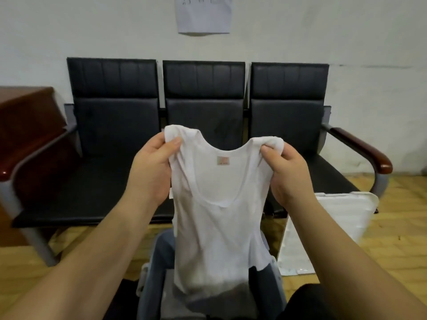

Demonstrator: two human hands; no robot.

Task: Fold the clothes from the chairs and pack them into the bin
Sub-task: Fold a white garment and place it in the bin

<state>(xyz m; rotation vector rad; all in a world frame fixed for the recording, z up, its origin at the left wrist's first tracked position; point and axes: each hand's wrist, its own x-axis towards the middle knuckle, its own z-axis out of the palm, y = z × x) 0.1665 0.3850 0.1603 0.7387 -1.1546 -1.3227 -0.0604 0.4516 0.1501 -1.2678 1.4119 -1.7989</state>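
Note:
A thin white tank top (217, 229) hangs full length in front of me, its neckline and small label facing me. My left hand (151, 172) pinches its left shoulder strap and my right hand (285, 174) pinches the right strap, both at chest height. The hem dangles over a grey-blue plastic bin (159, 257) on the floor between my knees; dark clothes lie inside it, partly hidden by the top. Behind stands a row of three black chairs (115, 125) with bare seats.
A white bin lid (323, 229) leans against the right chair's front. A brown wooden cabinet (25, 125) stands at the left. The chair row has wood-capped armrests (367, 151) at both ends. A paper sheet (204, 15) hangs on the white wall. The floor is light wood.

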